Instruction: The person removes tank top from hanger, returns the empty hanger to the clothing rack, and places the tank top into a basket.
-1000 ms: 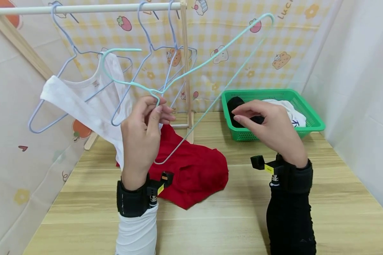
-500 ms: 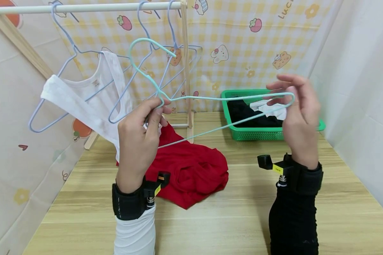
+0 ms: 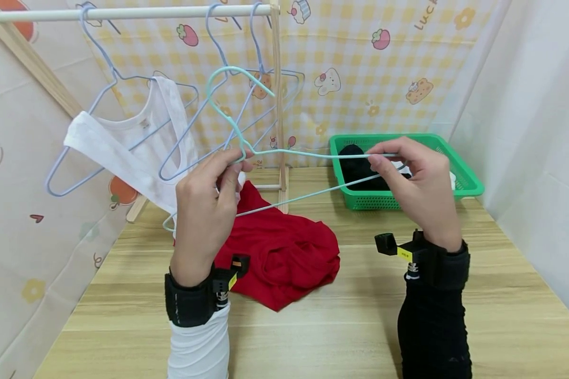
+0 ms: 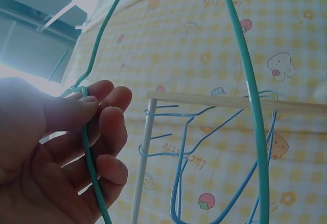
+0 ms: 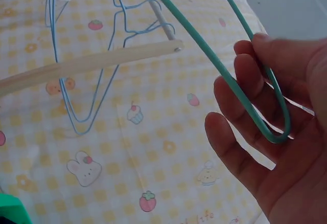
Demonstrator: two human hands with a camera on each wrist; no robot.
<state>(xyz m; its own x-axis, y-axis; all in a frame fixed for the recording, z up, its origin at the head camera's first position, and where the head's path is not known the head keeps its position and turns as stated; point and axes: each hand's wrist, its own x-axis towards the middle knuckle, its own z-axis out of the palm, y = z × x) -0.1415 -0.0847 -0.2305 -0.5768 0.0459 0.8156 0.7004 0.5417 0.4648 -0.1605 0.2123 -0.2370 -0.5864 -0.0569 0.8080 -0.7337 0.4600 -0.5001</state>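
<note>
A mint-green wire hanger [image 3: 308, 153] is held in the air between both hands, its hook up and tilted to the right. My left hand [image 3: 206, 210] pinches it just below the hook, thumb against the wire in the left wrist view. At the hanger's right end, my right hand [image 3: 419, 184] pinches the upper wire between thumb and fingers; in the right wrist view the bent end lies across the curled fingers [image 5: 232, 101]. Beneath the hanger, a crumpled red garment [image 3: 289, 258] lies on the table. A white sleeveless top [image 3: 128, 139] hangs on a blue hanger [image 3: 59, 173] at the left.
The drying rack [image 3: 137, 13] has a white rail and wooden posts, with several blue hangers on it. Behind my right hand, a green basket [image 3: 365, 201] contains black cloth [image 3: 353, 168] and white cloth. Curtains bound the wooden table [image 3: 341, 337] at the back and sides.
The hanger has swung from steeply slanted to nearly level, its right end coming down. My right hand moved right to that end, then took hold of the wire. The left hand kept its pinch.
</note>
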